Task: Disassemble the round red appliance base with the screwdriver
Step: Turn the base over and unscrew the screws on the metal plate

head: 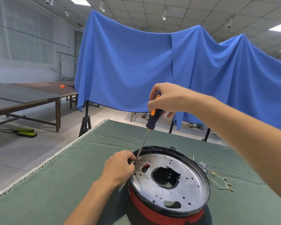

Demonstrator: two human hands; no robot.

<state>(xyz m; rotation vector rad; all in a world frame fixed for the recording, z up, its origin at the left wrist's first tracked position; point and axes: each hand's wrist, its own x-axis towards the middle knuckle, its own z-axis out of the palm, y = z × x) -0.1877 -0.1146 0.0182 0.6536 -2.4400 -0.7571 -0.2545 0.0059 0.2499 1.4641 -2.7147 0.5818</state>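
The base (169, 182) sits on the desk (68, 168), metal plate up. The right hand (167, 99) is wrapped round the screwdriver (150, 125) handle above the base. The left hand (120, 168), at the base's left rim, pinches the shaft near its tip. To do this step well, I'd keep the shaft square to the screw, press down firmly while turning, and let the left fingers only steady it.

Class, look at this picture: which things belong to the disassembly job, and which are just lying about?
In the job:
red base
metal plate
screwdriver
right hand, gripping the handle
left hand, at the shaft tip

Lying about:
loose wires
blue cloth
side tables
orange tool
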